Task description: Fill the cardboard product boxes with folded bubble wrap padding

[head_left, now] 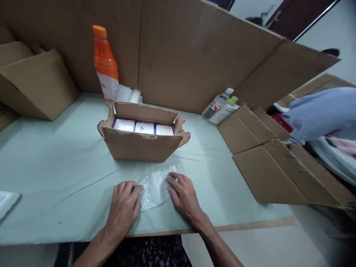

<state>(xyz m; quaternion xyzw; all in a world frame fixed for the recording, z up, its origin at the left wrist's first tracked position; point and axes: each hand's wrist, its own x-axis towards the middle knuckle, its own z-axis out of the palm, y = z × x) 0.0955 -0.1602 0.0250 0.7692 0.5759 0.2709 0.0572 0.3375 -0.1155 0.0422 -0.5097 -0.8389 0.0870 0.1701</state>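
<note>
A clear piece of bubble wrap (155,188) lies on the table in front of me. My left hand (125,202) is closed at its left edge, thumb and curled fingers on the plastic. At the opposite edge, my right hand (184,194) has its bent fingers closed on the wrap, with the fingertips partly over it. Just beyond the wrap stands an open cardboard box (141,148), its flaps raised. Inside it sit three white packs (144,128) with purple edges, side by side.
Behind the box are an orange bottle (105,66) and clear plastic rolls (135,96). Two bottles (221,105) lean against the cardboard wall (178,55). Cardboard boxes (36,83) stand left; open flaps (267,170) reach in from the right, near a person's sleeve (325,111). A white packet (8,202) lies far left.
</note>
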